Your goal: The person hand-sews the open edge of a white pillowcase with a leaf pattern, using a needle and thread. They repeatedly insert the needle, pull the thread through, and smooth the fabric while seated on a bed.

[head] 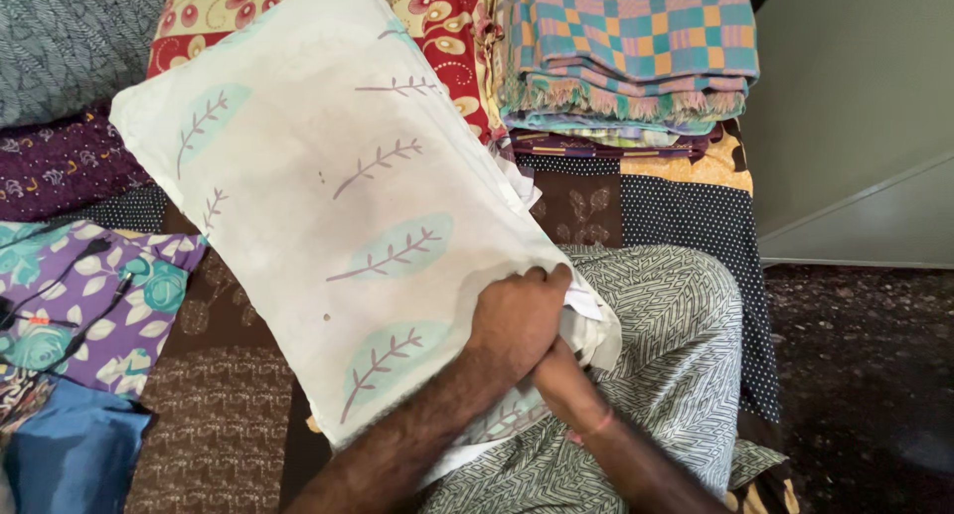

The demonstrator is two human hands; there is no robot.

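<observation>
Much of the grip was hidden: the right hand (561, 375) went in under the open end of the white pillow (343, 236) with its fingers out of sight inside the leaf-printed cover, so how tightly it was closed could not be told. The left hand (517, 320) lay on top of the same end, fingers curled over the edge and pinching the cover. The pillow slanted up and away from the lap, across a brown patterned bed (214, 415), its far corner overlapping a red floral cloth (437, 17). A stack of folded checked blankets (626, 47) sat just beyond, partly cut off at the top. Open dark floor (855, 375) lay to the right of the bed's edge.
</observation>
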